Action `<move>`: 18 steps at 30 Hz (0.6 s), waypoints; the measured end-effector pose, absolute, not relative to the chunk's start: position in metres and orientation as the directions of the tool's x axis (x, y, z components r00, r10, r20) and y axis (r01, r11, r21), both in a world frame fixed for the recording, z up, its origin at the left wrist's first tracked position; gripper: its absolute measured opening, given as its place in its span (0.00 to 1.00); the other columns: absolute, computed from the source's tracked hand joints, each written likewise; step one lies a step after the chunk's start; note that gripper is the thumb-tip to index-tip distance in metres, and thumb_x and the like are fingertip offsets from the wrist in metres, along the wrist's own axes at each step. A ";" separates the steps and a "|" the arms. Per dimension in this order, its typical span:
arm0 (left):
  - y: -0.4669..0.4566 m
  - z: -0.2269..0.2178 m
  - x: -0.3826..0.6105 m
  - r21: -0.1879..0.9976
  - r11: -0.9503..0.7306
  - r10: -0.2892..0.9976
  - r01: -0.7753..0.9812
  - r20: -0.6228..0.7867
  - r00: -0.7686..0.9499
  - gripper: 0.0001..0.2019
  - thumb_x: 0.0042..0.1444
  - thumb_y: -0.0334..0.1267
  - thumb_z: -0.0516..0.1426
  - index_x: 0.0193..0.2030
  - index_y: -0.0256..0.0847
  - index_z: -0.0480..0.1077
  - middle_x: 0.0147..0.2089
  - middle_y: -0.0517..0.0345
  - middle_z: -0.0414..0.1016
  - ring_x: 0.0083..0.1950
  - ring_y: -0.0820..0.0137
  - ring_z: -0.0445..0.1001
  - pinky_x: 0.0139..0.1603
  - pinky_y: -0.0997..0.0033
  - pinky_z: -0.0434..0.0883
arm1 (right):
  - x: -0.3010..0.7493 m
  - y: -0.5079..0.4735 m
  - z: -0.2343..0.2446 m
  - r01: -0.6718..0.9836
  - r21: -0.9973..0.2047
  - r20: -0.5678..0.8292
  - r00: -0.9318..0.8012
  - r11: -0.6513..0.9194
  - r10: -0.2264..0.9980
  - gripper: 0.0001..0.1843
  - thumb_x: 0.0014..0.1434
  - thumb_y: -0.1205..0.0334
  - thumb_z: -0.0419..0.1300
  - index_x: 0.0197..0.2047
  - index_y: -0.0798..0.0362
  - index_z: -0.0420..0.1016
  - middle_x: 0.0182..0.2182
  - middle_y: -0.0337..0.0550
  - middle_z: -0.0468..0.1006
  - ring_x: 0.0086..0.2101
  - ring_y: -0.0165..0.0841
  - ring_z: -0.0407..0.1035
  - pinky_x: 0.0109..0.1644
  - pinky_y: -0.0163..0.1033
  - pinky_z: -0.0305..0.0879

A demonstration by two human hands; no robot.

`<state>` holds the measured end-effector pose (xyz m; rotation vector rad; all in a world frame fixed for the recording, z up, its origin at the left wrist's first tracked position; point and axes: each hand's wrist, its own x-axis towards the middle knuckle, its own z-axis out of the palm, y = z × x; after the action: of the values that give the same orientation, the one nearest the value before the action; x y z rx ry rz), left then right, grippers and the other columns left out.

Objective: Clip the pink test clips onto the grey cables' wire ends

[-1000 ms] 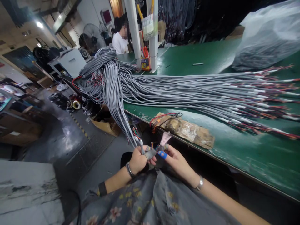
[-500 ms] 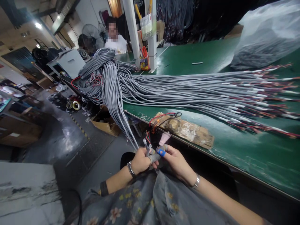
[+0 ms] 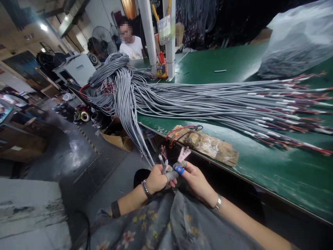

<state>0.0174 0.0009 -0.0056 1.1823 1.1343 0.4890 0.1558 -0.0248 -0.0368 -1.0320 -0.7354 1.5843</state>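
Observation:
My left hand (image 3: 158, 180) is closed around the ends of some grey cables (image 3: 164, 164), just in front of my lap. Short coloured wires (image 3: 163, 152), red and green among them, stick up out of the cut sheath. My right hand (image 3: 195, 177), with blue tape on a finger, pinches a small pale pink V-shaped piece (image 3: 183, 154) whose two arms point up and away. Its lower part is hidden by my fingers, so its kind is unclear. The fingertips of both hands are close together. Tape wraps my left thumb as well.
A large bundle of grey cables (image 3: 182, 99) lies along the green table (image 3: 234, 66), stripped ends at right. A worn wooden block (image 3: 208, 144) sits at the table edge. A plastic bag (image 3: 299, 41) stands far right. A person (image 3: 131, 47) sits beyond a post.
The pink piece, blurred before, now shows two separate arms. My hands have hardly moved. The person across has turned the head and shifted slightly.

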 end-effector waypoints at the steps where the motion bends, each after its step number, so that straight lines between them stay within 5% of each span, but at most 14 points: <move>1: 0.000 -0.006 0.017 0.905 0.359 0.816 0.230 -0.424 0.393 0.25 0.37 0.59 0.64 0.18 0.36 0.68 0.17 0.57 0.69 0.17 0.75 0.67 0.19 0.76 0.62 | 0.154 -0.026 -0.037 -0.446 -0.857 -0.257 -0.065 -0.258 0.964 0.23 0.40 0.43 0.70 0.27 0.53 0.72 0.20 0.37 0.72 0.23 0.29 0.63 0.31 0.38 0.60; 18: -0.004 -0.007 0.018 0.924 0.350 0.883 0.152 -0.379 0.277 0.21 0.41 0.55 0.63 0.18 0.37 0.69 0.17 0.56 0.71 0.18 0.74 0.69 0.20 0.76 0.64 | 0.155 -0.027 -0.038 -0.421 -0.870 -0.262 -0.043 -0.255 0.964 0.23 0.41 0.43 0.70 0.26 0.53 0.70 0.21 0.38 0.72 0.24 0.30 0.62 0.30 0.39 0.60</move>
<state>0.0182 -0.0043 -0.0065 1.1246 1.2062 0.6636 0.1548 -0.0271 -0.0381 -1.0648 -0.7275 1.5640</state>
